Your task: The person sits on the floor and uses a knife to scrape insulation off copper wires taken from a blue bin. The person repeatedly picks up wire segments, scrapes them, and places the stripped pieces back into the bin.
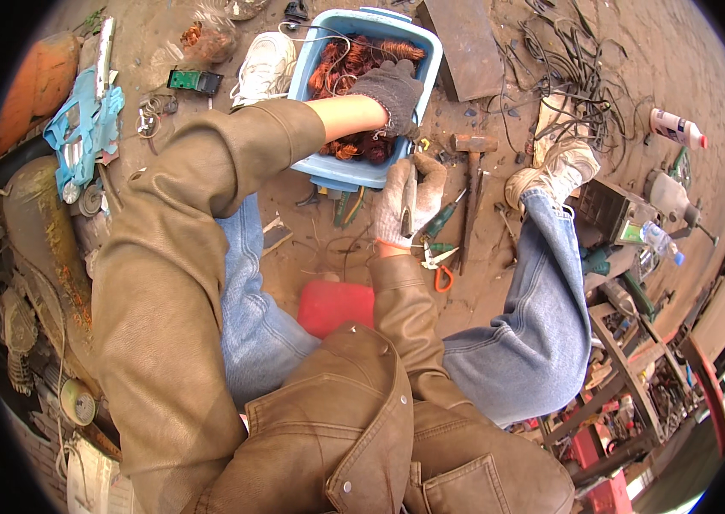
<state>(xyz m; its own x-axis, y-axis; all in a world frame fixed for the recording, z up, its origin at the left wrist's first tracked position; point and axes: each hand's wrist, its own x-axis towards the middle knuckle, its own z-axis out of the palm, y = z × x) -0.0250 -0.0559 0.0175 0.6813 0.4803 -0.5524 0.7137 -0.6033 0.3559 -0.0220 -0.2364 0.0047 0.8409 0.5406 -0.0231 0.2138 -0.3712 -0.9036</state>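
In a dark grey glove, my left hand point(391, 90) reaches over a light blue plastic tub point(430, 96), its thumb side near the right rim. The fingers hide whatever may be in them. Bundles of reddish copper wire point(340, 64) fill the tub, and a thin pale cable point(321, 40) loops over them. Just below, my right hand point(411, 196) wears a whitish glove and grips a metal hand tool point(408, 215), possibly pliers. Its upper end points toward my left hand, close to the tub's corner.
Right of my right hand lie a hammer point(474, 144), a green-handled screwdriver point(443, 220) and orange-handled scissors point(444, 277). Farther off are a steel block point(465, 51), tangled black cables point(578, 83) and a bottle point(674, 127). A green circuit board point(186, 79) sits left of my shoe point(266, 64).
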